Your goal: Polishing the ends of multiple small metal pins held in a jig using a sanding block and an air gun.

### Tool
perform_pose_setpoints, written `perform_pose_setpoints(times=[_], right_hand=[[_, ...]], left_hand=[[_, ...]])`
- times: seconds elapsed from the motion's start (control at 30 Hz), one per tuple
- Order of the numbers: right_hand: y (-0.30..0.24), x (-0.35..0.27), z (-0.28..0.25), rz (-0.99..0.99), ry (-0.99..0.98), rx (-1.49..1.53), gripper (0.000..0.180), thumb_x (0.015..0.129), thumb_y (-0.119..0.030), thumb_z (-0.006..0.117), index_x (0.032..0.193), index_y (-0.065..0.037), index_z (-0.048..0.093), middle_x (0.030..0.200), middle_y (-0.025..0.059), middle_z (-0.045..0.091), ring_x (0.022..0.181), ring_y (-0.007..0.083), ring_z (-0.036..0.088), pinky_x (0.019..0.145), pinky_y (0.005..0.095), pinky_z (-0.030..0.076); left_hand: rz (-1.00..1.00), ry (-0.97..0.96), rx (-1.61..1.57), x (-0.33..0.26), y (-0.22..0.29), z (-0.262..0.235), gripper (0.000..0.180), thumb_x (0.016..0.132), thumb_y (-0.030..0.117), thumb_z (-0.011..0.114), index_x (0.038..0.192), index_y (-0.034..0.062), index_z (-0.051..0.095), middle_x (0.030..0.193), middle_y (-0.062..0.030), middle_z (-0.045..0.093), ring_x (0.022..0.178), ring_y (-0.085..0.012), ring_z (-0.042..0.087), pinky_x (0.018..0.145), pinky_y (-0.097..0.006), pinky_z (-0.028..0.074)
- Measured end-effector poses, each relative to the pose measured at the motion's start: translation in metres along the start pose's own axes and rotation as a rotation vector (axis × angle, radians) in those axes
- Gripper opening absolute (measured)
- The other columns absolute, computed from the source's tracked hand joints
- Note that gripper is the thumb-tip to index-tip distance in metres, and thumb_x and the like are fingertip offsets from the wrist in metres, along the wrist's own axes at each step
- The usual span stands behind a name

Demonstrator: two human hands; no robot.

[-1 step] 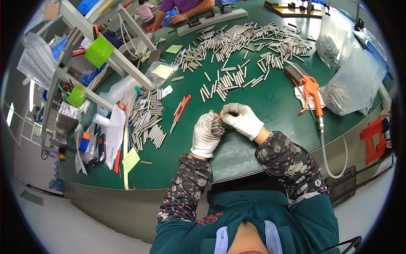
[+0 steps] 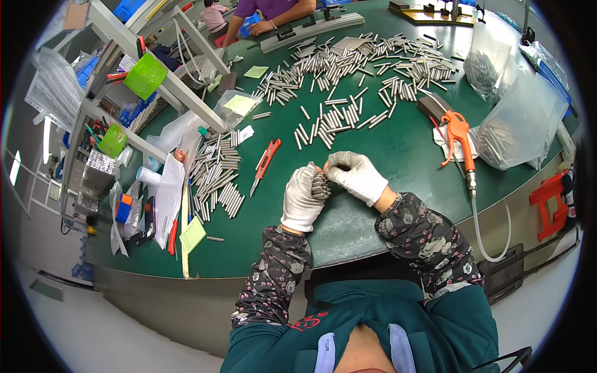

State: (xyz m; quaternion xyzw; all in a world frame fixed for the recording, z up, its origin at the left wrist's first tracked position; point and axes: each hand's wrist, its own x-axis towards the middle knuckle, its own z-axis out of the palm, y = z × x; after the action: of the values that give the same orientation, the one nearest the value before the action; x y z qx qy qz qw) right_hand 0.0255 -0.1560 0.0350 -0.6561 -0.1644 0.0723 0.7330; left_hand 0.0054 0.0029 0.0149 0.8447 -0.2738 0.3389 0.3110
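Observation:
Both my hands wear white gloves and meet over the near part of the green table (image 2: 385,155). My left hand (image 2: 303,199) is closed around a bundle of short metal rods (image 2: 321,184), held with their ends up. My right hand (image 2: 357,176) pinches at the top of that bundle with its fingertips. Several loose metal rods (image 2: 339,118) lie just beyond my hands, and a sorted pile of rods (image 2: 214,174) lies to the left.
An orange utility knife (image 2: 266,163) lies left of my hands. An orange air blow gun (image 2: 460,140) with a hose rests at the right beside clear bags of rods (image 2: 516,124). A white shelf frame (image 2: 155,81) stands at left. Another person (image 2: 267,15) works across the table.

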Motion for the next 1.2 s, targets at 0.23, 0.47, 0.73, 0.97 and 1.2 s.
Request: perform_pose_setpoints(times=[0.23,0.47,0.73,0.97,1.2], right_hand=[[0.002,0.000,-0.001,0.024,0.011,-0.005,0.017,0.075,-0.009,0.059,0.089,0.002,0.061,0.080,0.0038,0.061,0.075,0.0089,0.054,0.072,0.0218,0.044],[0.000,0.000,-0.002,0.079,0.008,-0.035,0.020,0.075,-0.010,0.060,0.090,0.002,0.060,0.082,0.0044,0.061,0.074,0.0094,0.054,0.071,0.0220,0.044],[-0.002,0.001,-0.001,0.106,-0.014,0.036,0.016,0.076,-0.012,0.062,0.087,0.000,0.060,0.077,0.0021,0.059,0.068,0.0068,0.051,0.062,0.0205,0.043],[-0.004,0.001,-0.002,0.150,-0.037,0.079,0.017,0.077,-0.012,0.062,0.089,0.000,0.060,0.078,0.0015,0.058,0.064,0.0065,0.050,0.058,0.0201,0.042],[-0.002,0.001,0.000,0.139,-0.025,0.099,0.017,0.077,-0.012,0.061,0.089,-0.001,0.060,0.077,0.0006,0.058,0.063,0.0060,0.050,0.056,0.0194,0.042]], left_hand=[[-0.018,-0.010,-0.065,-0.004,-0.002,0.004,0.057,0.064,-0.007,0.061,0.117,0.0048,0.044,0.085,-0.0112,0.057,0.074,-0.0267,0.057,0.065,-0.033,0.047],[-0.355,-0.128,-0.461,-0.013,-0.005,0.009,0.054,0.068,-0.007,0.063,0.117,0.0067,0.044,0.091,-0.0028,0.056,0.076,-0.0094,0.054,0.066,-0.021,0.047],[-0.454,-0.130,-0.637,-0.014,-0.006,0.009,0.059,0.066,-0.007,0.063,0.120,0.0055,0.042,0.095,-0.0004,0.054,0.079,-0.0069,0.053,0.069,-0.020,0.046],[-0.454,-0.126,-0.616,-0.014,-0.005,0.008,0.058,0.066,-0.006,0.065,0.118,0.0048,0.043,0.096,-0.0002,0.055,0.083,-0.0072,0.054,0.074,-0.020,0.046],[-0.417,-0.092,-0.589,-0.017,-0.010,0.011,0.058,0.065,-0.005,0.066,0.117,0.0051,0.044,0.096,-0.0007,0.056,0.084,-0.0081,0.055,0.075,-0.021,0.046]])
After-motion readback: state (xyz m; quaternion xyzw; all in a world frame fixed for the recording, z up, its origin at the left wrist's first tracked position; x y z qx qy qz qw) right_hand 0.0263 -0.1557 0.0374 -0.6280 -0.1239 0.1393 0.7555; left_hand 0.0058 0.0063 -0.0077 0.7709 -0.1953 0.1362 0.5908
